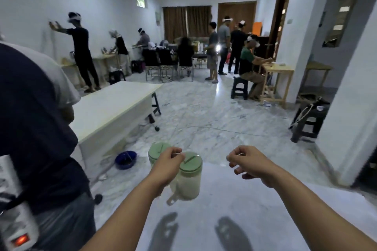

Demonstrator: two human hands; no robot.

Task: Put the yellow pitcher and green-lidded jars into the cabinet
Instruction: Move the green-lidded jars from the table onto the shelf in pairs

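The left hand [168, 162] is closed on the wire handle of a green-lidded jar [188, 175]; a second jar [156, 152] hangs just behind. The right hand [244, 161] is curled shut, seemingly on a thin wire. This looks like the carry stage, with the cabinet and yellow pitcher out of view and next to be found.

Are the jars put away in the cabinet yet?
Not yet. Nothing looks put away: no cabinet or yellow pitcher shows here. The left hand is over two green-lidded jars, apparently lifting them by thin wire handles. The right hand is curled, pinching something thin. Both jars and the pitcher are left to store.
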